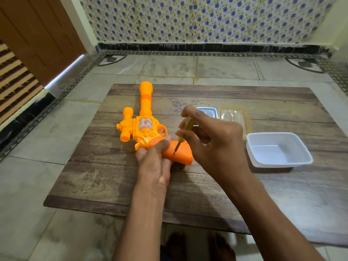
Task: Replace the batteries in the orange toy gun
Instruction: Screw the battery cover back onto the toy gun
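Note:
The orange toy gun (144, 127) lies flat on a low wooden table (188, 185), barrel pointing away from me, grip toward the right. My left hand (155, 161) holds the gun where the grip meets the body, fingers curled round it. My right hand (212, 140) pinches a yellow-handled screwdriver (183, 135) between thumb and fingers. Its tip stands on the darker orange grip (180, 155). No batteries are visible.
A white plastic tray (278, 150) stands on the table's right side. Behind my right hand sit a small metal tray (207, 111) and a clear plastic blister pack (235, 116). Tiled floor surrounds the table; my feet (199, 245) show under its near edge.

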`<state>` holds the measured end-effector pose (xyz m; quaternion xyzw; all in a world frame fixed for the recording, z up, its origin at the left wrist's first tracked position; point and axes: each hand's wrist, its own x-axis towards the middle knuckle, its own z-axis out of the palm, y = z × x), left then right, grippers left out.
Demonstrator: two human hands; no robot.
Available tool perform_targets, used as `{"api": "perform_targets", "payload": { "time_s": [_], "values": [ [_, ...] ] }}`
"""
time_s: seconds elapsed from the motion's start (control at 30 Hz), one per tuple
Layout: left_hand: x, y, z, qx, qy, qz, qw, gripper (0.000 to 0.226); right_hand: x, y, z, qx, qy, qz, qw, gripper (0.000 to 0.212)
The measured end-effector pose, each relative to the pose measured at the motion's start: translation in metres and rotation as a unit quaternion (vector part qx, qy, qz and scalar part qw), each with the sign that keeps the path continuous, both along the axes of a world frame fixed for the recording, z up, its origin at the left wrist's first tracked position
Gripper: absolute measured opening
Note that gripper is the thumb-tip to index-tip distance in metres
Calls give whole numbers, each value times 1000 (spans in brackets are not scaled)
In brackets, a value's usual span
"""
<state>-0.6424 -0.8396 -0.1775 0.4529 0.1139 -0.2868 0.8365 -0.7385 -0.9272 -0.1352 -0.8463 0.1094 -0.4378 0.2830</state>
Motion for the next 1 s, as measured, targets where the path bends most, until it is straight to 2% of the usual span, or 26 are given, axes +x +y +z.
{"api": "perform_targets", "payload": {
  "time_s": [0.2,0.43,0.57,0.67,0.73,0.83,0.93,1.0],
  "values": [
    [0,0,4,12,-1,-5,1000,58,-4,-1,-8,8,-30,-16,999,30],
    [1,6,3,47,-25,0,999,59,-4,-5,-10,-16,-103,-108,989,15],
    [2,10,2,93,-59,-1,994,32,-2,-7,-15,-49,-87,-129,987,15],
    [3,13,4,121,-74,-10,990,32,0,-8,-22,-54,-69,-125,988,25],
    [6,18,2,148,-82,-15,985,31,2,-8,-25,-62,-64,-117,989,25],
    [10,26,-5,234,-134,-7,963,26,5,-8,-27,-83,-57,-116,988,18],
    [12,33,-6,356,-195,10,914,32,6,-7,-29,-97,-57,-113,987,13],
    [11,38,-3,402,-229,26,886,33,6,-7,-32,-98,-55,-112,987,11]
  ]
}}
